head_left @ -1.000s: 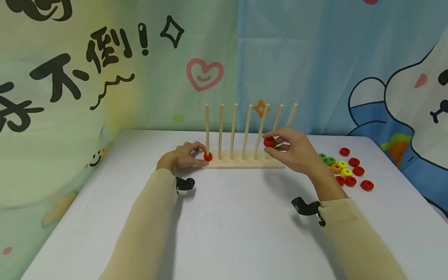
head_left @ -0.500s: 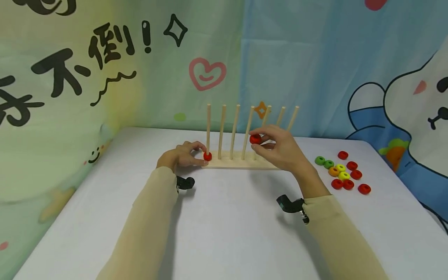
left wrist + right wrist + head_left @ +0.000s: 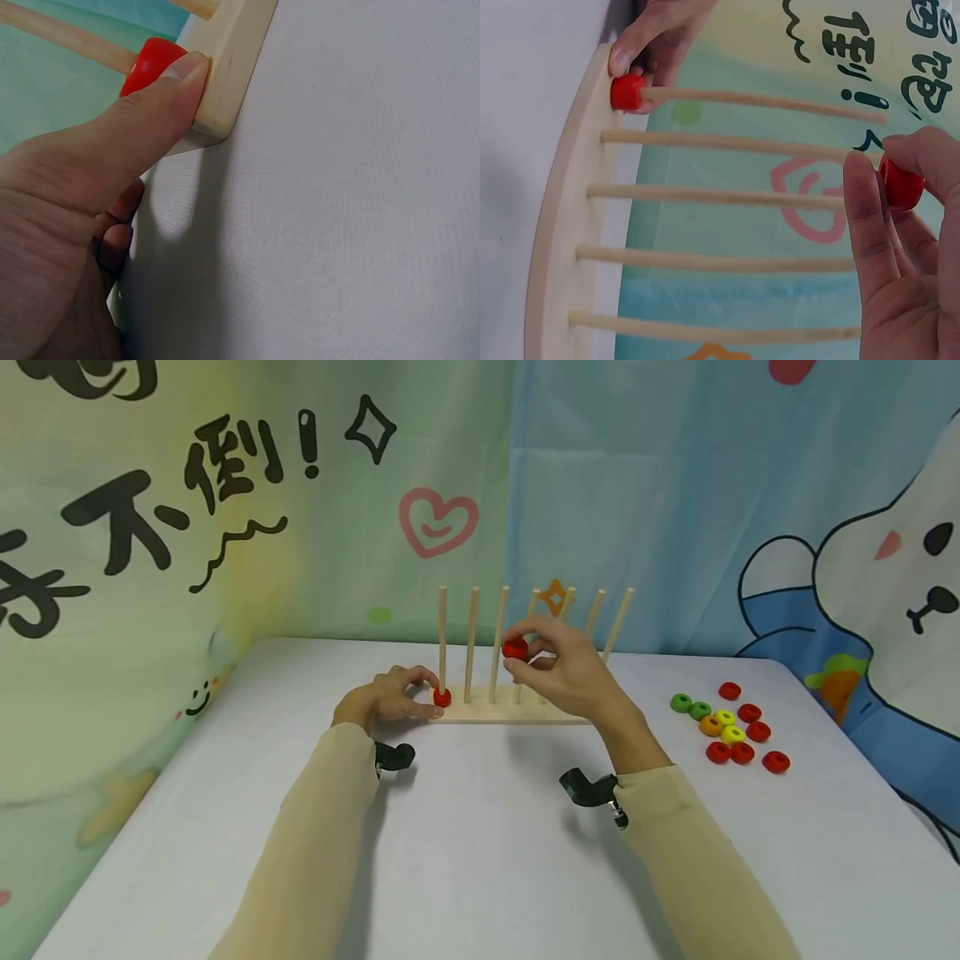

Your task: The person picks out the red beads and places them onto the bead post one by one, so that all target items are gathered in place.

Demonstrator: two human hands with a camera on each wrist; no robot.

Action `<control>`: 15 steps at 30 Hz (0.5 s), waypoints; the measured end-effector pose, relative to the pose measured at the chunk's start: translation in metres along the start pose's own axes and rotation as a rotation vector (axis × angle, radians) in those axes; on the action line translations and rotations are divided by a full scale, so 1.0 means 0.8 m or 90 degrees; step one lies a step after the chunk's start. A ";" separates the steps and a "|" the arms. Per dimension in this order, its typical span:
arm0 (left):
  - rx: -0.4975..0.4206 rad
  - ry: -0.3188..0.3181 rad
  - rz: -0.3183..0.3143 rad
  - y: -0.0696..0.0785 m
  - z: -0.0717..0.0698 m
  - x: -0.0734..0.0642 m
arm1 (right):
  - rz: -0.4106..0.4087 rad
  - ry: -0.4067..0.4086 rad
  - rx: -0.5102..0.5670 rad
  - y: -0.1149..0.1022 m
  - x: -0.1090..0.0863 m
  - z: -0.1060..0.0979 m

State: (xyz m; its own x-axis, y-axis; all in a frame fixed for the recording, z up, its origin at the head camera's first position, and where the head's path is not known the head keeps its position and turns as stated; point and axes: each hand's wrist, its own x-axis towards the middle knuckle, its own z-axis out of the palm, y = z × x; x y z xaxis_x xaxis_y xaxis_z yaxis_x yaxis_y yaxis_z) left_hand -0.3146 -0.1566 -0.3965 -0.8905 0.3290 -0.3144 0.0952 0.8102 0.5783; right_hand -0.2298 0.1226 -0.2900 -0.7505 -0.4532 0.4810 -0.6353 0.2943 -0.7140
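A wooden peg stand (image 3: 517,720) with a row of upright pegs stands toward the back of the table. One red bead (image 3: 442,697) sits at the foot of its leftmost peg. My left hand (image 3: 384,697) is at that end, thumb and index finger around this bead; in the left wrist view the thumb (image 3: 161,105) overlaps the bead and the stand's corner. Raised in front of the pegs, my right hand (image 3: 566,668) pinches another red bead (image 3: 515,648) between thumb and fingers. In the right wrist view this bead (image 3: 902,184) appears near the peg tops, off the pegs.
Loose red beads (image 3: 776,762), green beads (image 3: 681,702), yellow beads (image 3: 732,735) and an orange bead (image 3: 709,725) lie on the white table (image 3: 465,843) at the right. A printed curtain (image 3: 615,510) hangs close behind the table.
My right hand has moved left along the row of pegs with its red bead, toward the leftmost peg. The left hand stays at the stand's left end.
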 end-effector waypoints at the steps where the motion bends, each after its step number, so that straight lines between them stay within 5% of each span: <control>1: 0.000 -0.001 0.000 0.000 0.000 0.000 | -0.006 0.001 0.002 -0.001 0.002 0.001; 15: -0.001 -0.001 -0.002 -0.001 -0.002 0.001 | -0.035 0.009 -0.032 -0.011 0.025 0.022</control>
State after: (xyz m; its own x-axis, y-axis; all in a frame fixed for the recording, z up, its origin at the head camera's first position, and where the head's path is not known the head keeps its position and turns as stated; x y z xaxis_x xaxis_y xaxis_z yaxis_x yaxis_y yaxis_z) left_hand -0.3163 -0.1581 -0.3962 -0.8903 0.3275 -0.3165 0.0924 0.8103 0.5786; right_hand -0.2358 0.0964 -0.2830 -0.7162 -0.4580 0.5266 -0.6841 0.3114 -0.6596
